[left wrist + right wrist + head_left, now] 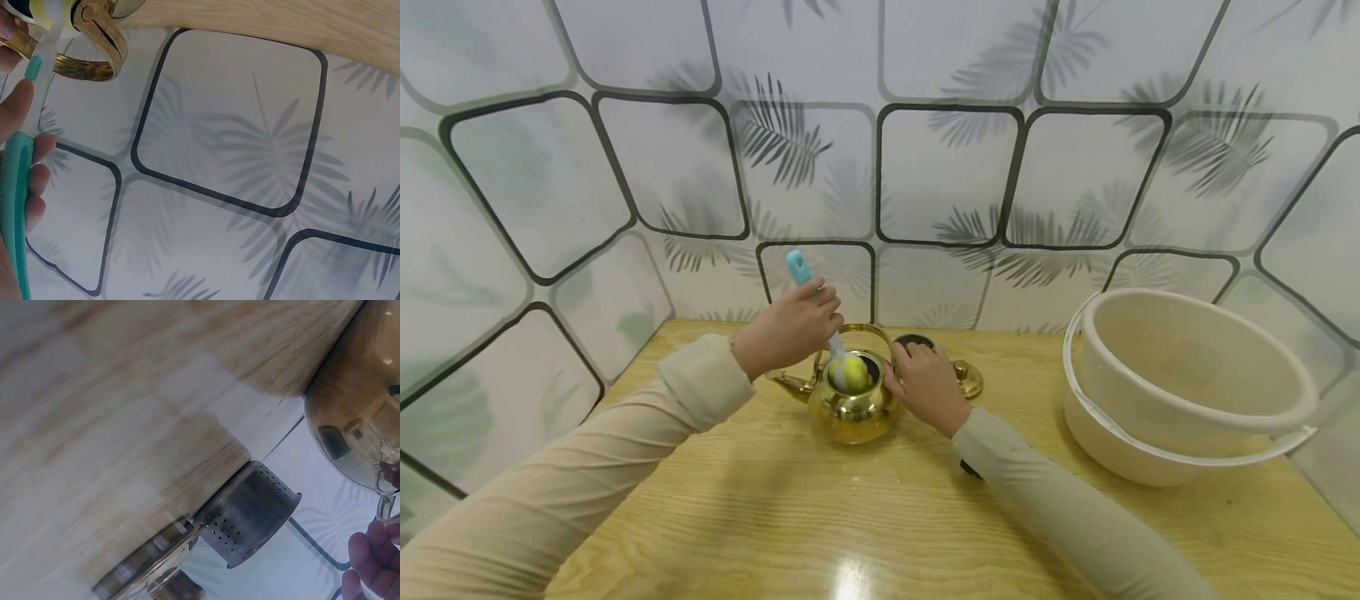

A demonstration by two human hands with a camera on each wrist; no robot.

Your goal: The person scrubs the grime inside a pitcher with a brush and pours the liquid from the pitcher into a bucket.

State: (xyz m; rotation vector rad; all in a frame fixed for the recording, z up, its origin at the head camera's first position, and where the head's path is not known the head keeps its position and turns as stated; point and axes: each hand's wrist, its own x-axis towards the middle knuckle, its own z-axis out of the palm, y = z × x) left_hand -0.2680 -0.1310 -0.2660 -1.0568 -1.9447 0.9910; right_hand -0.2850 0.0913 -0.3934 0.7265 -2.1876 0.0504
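My left hand [793, 329] grips the turquoise handle [15, 187] of a cleaning brush that slants down into a shiny gold kettle [853, 421]. The brush's yellow sponge head [853, 375] shows in the kettle's open mouth; its lower part is hidden inside. My right hand [925, 379] is at the right side of the kettle, its fingers [375, 550] curled at the foot of the gold arched handle [81, 69]. Behind this hand stands a perforated metal strainer [250, 512], and beside it lies the gold lid [967, 379] with its knob up.
A large cream basin [1195, 358] with a white carrying handle [1150, 446] stands at the right of the wooden table [775, 517]. Patterned walls [947, 175] close off the back and sides. The kettle's spout [793, 383] points left.
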